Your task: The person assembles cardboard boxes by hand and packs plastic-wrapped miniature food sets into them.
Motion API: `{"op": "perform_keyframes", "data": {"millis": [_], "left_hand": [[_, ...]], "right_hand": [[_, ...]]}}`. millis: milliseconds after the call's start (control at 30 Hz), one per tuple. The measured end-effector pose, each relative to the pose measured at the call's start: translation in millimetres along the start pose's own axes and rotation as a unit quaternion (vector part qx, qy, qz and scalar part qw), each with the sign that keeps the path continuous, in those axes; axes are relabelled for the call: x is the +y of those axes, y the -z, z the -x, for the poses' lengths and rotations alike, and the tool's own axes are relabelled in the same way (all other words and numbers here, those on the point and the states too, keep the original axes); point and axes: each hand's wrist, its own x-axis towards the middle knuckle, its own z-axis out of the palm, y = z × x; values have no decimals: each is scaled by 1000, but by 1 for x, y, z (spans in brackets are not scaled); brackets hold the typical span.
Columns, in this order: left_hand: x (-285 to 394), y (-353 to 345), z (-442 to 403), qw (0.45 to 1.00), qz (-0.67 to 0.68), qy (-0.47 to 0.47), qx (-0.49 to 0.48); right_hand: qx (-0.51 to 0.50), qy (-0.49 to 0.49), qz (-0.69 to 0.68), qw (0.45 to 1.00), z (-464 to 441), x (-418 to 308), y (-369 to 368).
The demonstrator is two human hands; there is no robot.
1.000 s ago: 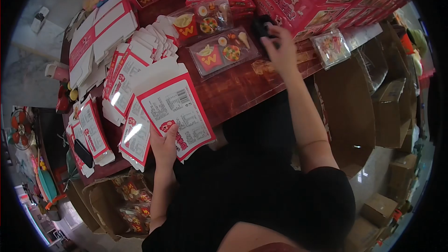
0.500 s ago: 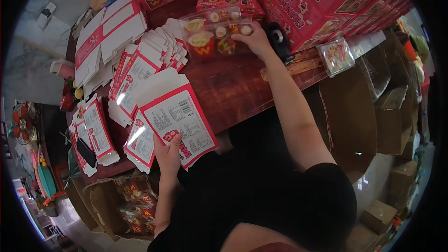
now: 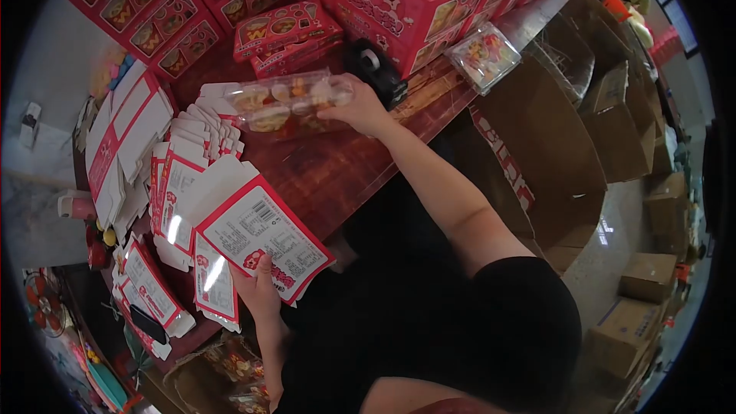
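Note:
My left hand [image 3: 259,289] grips the lower left edge of a flat white carton [image 3: 264,238] with a pink border and barcode, its top flap open. Further up the table, my right hand [image 3: 359,107] holds the right end of clear plastic trays [image 3: 287,105] with toy food pieces inside; they are blurred, and two seem to overlap. Just beyond that hand lies a black tape dispenser [image 3: 376,65]. Left of the held carton, more flattened cartons [image 3: 178,192] lie fanned out.
Pink printed boxes [image 3: 383,0] are stacked along the back of the wooden table [image 3: 307,184]. A packaged tray [image 3: 484,57] sits at the right edge. Large open cardboard boxes [image 3: 537,153] stand to the right. A black phone [image 3: 148,324] rests on cartons at lower left.
My right hand went from the tape dispenser to the clear trays and took hold of them; they now appear lifted and blurred. The view has turned. My left hand keeps its carton.

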Motion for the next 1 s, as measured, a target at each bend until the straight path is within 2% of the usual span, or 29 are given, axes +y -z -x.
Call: {"op": "perform_keyframes", "data": {"millis": [33, 67, 100, 167, 200, 300, 367, 467, 567, 633, 667, 733, 767, 867, 967, 1000], "left_hand": [[0, -1, -1, 1000, -3, -8, -1], [1, -1, -1, 1000, -2, -14, -1], [1, 0, -1, 1000, 0, -21, -2], [1, 0, -1, 1000, 0, -20, 2], [1, 0, 0, 1000, -2, -11, 5], [1, 1, 2, 1000, -13, -4, 9], [1, 1, 2, 1000, -14, -9, 6], [0, -2, 2, 1000, 6, -13, 2], [-4, -2, 3, 1000, 13, -12, -4], [-9, 2, 2, 999, -18, -28, -18], [-9, 1, 3, 999, -11, -25, -18], [-7, 0, 4, 1000, 0, -18, -18], [-5, 0, 4, 1000, -1, -19, -15], [-3, 1, 5, 1000, 0, -21, -9], [-2, 2, 6, 1000, 7, -23, -14], [-3, 1, 6, 1000, 7, -27, -14]], "right_hand": [[12, 65, 35, 997, 13, -6, 11], [-20, -31, -110, 993, 26, -27, 27], [-52, -126, -251, 958, 41, -46, 46], [13, -55, -319, 946, 72, -46, 89], [44, -19, -392, 919, 84, -36, 114], [105, 85, -481, 866, 119, -11, 198], [354, 51, -486, 797, 115, -32, 222], [463, 91, -471, 745, 98, -34, 242], [555, 35, -449, 699, 64, -30, 235], [516, -11, -482, 708, 46, -4, 232], [476, -59, -499, 722, 40, 5, 227], [464, -186, -473, 725, 24, 28, 220], [449, -246, -491, 705, 21, 52, 222], [321, -304, -523, 728, 25, 61, 218], [199, -322, -491, 784, 35, 42, 206], [185, -336, -490, 783, 38, 42, 204]]}}
